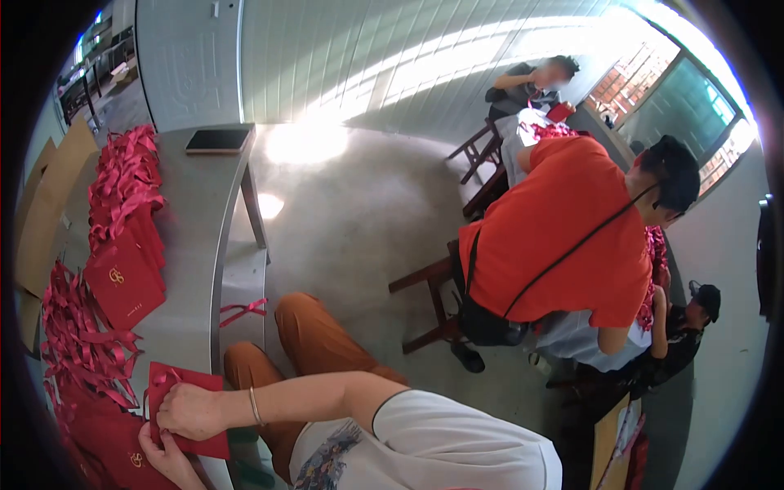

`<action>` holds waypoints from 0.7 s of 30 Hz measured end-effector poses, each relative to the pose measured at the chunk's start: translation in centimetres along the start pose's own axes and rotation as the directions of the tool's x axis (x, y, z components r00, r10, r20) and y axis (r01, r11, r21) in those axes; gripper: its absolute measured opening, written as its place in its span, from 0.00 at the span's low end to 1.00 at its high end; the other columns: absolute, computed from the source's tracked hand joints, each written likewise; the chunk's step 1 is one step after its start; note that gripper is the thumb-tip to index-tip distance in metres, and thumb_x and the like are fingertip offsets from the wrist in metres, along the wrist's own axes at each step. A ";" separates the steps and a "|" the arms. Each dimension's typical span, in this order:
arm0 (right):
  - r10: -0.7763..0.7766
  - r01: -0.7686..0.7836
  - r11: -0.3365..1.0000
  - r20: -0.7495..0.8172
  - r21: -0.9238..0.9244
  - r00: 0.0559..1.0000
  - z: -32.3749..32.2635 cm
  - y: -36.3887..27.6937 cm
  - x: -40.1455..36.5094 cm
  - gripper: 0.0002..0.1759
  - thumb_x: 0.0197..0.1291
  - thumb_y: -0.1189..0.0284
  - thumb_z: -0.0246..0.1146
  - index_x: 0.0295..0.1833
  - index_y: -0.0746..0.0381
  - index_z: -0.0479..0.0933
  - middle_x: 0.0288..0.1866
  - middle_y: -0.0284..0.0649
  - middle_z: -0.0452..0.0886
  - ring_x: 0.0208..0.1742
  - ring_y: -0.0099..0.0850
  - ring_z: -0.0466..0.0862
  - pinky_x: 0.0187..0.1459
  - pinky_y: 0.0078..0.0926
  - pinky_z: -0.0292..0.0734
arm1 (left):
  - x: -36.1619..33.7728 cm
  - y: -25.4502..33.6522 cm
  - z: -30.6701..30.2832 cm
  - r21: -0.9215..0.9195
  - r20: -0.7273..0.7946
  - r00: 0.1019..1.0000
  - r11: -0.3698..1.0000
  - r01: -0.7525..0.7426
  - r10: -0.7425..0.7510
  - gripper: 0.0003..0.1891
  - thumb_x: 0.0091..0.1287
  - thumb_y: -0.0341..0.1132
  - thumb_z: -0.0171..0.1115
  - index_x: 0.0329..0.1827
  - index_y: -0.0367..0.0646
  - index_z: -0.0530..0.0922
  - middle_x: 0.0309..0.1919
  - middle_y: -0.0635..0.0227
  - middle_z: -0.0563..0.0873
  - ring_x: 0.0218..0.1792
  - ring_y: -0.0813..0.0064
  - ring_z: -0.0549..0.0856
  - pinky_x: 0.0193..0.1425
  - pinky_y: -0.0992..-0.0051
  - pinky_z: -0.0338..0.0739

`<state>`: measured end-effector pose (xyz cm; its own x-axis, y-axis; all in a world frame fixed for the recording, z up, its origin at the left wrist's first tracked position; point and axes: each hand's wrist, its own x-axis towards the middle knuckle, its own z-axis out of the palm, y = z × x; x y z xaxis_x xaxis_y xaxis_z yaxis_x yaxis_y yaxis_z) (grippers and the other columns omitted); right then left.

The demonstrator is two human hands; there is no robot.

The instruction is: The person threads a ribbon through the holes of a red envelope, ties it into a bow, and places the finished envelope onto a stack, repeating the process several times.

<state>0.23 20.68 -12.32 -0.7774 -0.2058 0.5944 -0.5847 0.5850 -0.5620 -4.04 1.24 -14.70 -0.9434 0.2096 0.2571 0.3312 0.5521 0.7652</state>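
A flat red gift bag (208,445) lies at the table's near edge under my hands. My right hand (192,411), with a bracelet on its wrist, rests over the bag, its fingers curled and pinching at the left edge. Just below it, my left hand (170,459) has its thumb and fingers closed at the same edge. A bit of dark pink ribbon (166,378) shows on the bag above my right hand. What exactly lies between the fingertips is hidden. Beside my hands, more red bags (110,445) with a gold logo lie overlapped.
A pile of ribbon-handled red bags (124,273) runs along the grey table (192,184). A dark phone-like object (217,142) lies at its far end. Cardboard (51,212) stands along the left side. A person in an orange shirt (563,237) and others sit at another table to the right.
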 end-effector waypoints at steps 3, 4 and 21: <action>-0.014 0.015 0.999 -0.054 0.034 0.998 -0.2 -0.2 0.1 0.08 0.51 0.68 0.62 0.29 0.62 0.76 0.28 0.44 0.80 0.34 0.45 0.82 0.39 0.43 0.75 | 0.5 -0.3 -0.3 0.005 0.008 1.000 1.000 -0.016 0.016 0.13 0.70 0.29 0.58 0.53 0.32 0.75 0.48 0.61 0.82 0.50 0.70 0.79 0.60 0.71 0.71; -0.014 0.019 0.998 -0.081 0.058 0.997 0.1 0.0 0.0 0.07 0.49 0.68 0.62 0.28 0.61 0.76 0.28 0.44 0.80 0.34 0.45 0.82 0.38 0.43 0.75 | 0.3 -0.4 -0.5 -0.050 0.022 0.998 0.997 0.059 -0.058 0.14 0.69 0.29 0.60 0.55 0.31 0.74 0.49 0.60 0.82 0.50 0.69 0.79 0.59 0.70 0.72; 0.268 -0.246 0.919 -0.031 0.309 0.963 -2.0 0.3 1.0 0.08 0.59 0.78 0.66 0.45 0.64 0.80 0.35 0.43 0.84 0.34 0.31 0.85 0.39 0.25 0.79 | -0.3 6.4 -1.5 -0.406 0.181 0.949 0.859 0.312 -0.259 0.13 0.59 0.28 0.63 0.46 0.31 0.80 0.36 0.61 0.86 0.39 0.75 0.84 0.45 0.74 0.78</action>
<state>-0.21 22.20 -10.74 -0.8981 -0.0174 0.4395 -0.4179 0.3457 -0.8402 -1.69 3.52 -9.03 -0.9776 0.2015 -0.0614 -0.0177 0.2116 0.9772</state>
